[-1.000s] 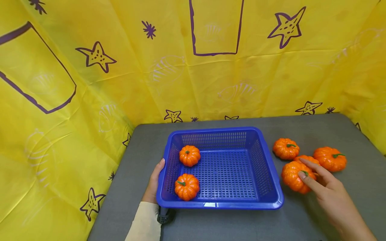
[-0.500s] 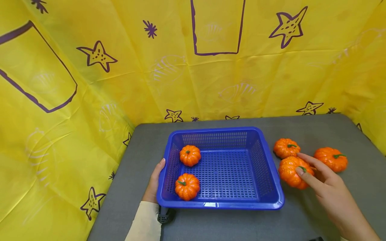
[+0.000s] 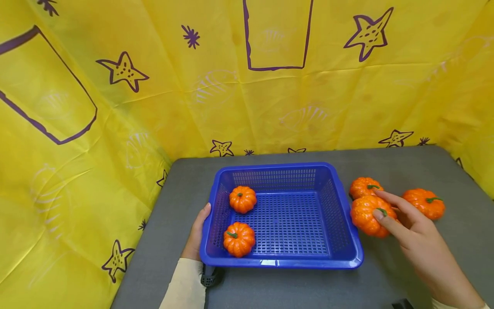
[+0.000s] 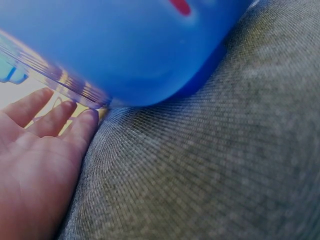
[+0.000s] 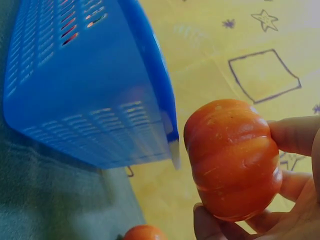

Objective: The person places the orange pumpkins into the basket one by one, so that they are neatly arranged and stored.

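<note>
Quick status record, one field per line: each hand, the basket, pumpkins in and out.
left hand: flat against the basket's left wall
right hand: grips held pumpkin, just right of the basket
basket: blue, on the gray table
inside: far pumpkin, near pumpkin, both at left
outside: back pumpkin, right pumpkin

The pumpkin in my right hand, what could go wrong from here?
The pumpkin looks glossy and your right hand grips it only with the fingertips, so it might slip. It is close to the blue basket wall and could knock it, though your left hand steadies the far side. The two pumpkins behind could roll if brushed.
</note>
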Motion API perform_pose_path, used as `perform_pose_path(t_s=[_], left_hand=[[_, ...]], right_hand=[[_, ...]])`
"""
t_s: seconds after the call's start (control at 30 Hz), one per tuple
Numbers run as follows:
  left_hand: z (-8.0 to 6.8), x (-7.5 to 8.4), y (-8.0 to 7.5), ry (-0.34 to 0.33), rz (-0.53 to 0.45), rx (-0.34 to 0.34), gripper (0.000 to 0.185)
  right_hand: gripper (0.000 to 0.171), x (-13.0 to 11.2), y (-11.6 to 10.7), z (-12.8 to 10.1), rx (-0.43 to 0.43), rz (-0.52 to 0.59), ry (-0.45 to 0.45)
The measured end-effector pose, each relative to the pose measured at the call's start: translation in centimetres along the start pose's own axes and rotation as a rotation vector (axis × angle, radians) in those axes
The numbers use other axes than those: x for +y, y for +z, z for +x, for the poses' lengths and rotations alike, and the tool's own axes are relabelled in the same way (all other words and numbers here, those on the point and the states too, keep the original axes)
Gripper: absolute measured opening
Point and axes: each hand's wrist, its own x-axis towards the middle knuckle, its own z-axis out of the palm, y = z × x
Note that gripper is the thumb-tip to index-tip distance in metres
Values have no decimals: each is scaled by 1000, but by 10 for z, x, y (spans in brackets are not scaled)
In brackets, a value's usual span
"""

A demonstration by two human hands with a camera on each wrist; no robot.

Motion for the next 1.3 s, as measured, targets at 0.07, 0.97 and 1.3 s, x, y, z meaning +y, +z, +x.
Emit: perform_pose_path(t_s=[0.07, 0.97, 1.3], left_hand=[[0, 0, 0, 1, -2, 2, 75], [0, -1, -3, 1, 12, -12, 77], [0, -1, -2, -1, 8, -1, 75]], right_hand=[[53, -4, 3, 2, -3, -48, -5], [50, -54, 46, 21, -82, 15, -186], [49, -69, 56, 31, -200, 152, -174]])
